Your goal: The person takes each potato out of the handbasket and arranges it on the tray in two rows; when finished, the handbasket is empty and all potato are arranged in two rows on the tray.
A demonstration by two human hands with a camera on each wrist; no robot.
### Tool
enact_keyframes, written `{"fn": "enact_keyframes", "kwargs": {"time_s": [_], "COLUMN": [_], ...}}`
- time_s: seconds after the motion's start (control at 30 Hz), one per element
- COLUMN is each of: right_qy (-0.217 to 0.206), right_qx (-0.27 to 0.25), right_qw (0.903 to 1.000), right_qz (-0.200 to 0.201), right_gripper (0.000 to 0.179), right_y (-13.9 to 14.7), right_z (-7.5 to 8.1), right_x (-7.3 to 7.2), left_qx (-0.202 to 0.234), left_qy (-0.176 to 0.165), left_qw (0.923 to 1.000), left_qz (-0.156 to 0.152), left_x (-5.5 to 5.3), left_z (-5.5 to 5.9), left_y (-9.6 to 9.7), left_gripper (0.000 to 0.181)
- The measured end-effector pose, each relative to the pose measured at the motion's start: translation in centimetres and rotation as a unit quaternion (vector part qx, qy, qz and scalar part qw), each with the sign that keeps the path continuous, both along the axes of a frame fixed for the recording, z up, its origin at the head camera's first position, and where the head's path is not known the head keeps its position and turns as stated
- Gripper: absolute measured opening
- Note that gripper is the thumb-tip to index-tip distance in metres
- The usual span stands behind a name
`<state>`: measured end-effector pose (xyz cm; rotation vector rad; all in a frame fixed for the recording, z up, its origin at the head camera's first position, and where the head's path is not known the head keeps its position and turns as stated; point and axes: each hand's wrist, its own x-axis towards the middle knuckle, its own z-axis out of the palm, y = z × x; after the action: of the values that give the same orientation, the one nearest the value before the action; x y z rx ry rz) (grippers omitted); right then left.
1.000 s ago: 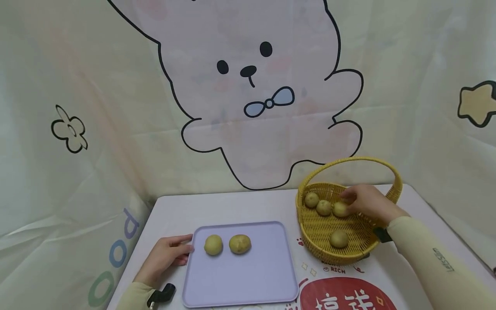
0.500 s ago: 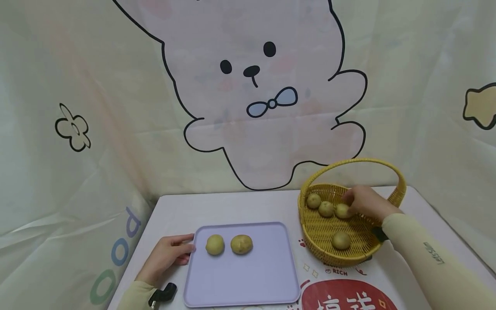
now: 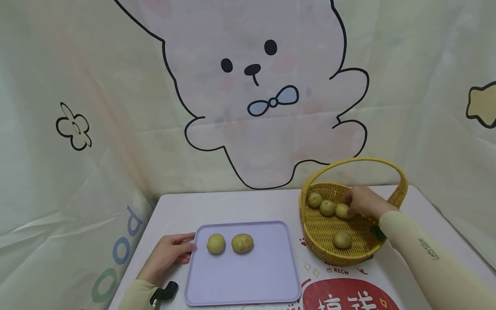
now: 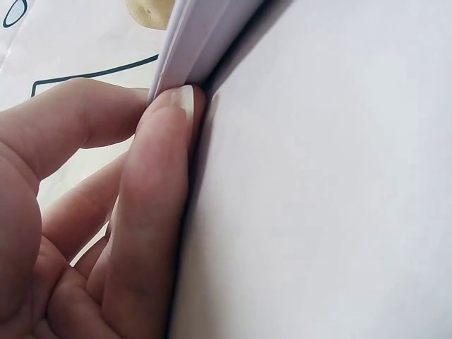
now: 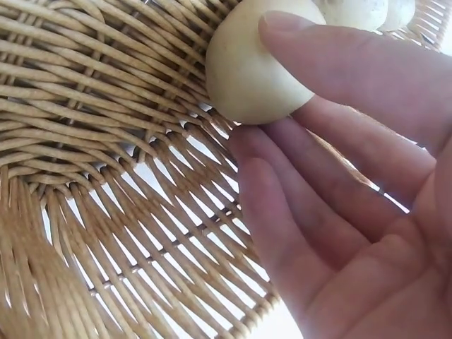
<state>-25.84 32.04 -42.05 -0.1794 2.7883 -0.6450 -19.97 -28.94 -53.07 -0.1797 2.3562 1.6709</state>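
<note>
In the yellow wicker basket [image 3: 329,234], my right hand [image 3: 366,202] holds a small round potato [image 3: 342,211]. The right wrist view shows the thumb [image 5: 325,53] laid over this potato [image 5: 247,67] and fingertips against its far side, close to the woven wall. Two more potatoes sit in a row to its left, and another potato [image 3: 342,239] lies nearer the front of the basket. My left hand [image 3: 165,256] touches the left rim of a lilac tray [image 3: 244,280] with thumb and forefinger tips. On the tray rest a round potato [image 3: 215,244] and an oval potato [image 3: 242,243].
The basket's tall handle [image 3: 360,159] arches over my right hand. A white table [image 3: 232,206] with a red printed patch [image 3: 348,295] carries everything. Behind it hangs a curtain [image 3: 155,172] with a cartoon bear.
The whole scene shifts slightly rightward in the head view. My right hand stays at the same potato, its forearm swung a little left. The left hand keeps its place on the tray rim.
</note>
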Motion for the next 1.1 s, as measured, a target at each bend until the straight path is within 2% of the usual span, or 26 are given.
{"fn": "enact_keyframes", "kwargs": {"time_s": [0.27, 0.47, 0.67, 0.9, 1.1], "right_qy": [0.005, 0.006, 0.007, 0.028, 0.099], "right_qx": [0.008, 0.001, 0.008, -0.019, -0.022], "right_qw": [1.0000, 1.0000, 0.9999, 0.9993, 0.9949], "right_qz": [0.003, -0.003, -0.009, -0.014, 0.004], "right_gripper": [0.038, 0.027, 0.029, 0.040, 0.044], "right_y": [0.1, 0.3, 0.5, -0.4, -2.4], "right_z": [-0.4, -0.7, 0.0, 2.4, 3.6], "right_x": [0.2, 0.5, 0.8, 2.7, 5.4], "left_qx": [0.003, 0.003, 0.000, 0.000, -0.009], "left_qy": [-0.003, -0.004, -0.001, -0.003, 0.001], "left_qw": [1.0000, 1.0000, 1.0000, 1.0000, 0.9999], "left_qz": [0.000, -0.005, -0.006, 0.003, 0.013], "left_x": [0.0, 0.0, 0.0, 0.2, 0.1], "left_z": [0.0, 0.1, 0.2, 0.2, 0.2], "left_y": [0.3, 0.5, 0.7, 0.7, 0.4], "left_gripper": [0.059, 0.059, 0.058, 0.058, 0.056]}}
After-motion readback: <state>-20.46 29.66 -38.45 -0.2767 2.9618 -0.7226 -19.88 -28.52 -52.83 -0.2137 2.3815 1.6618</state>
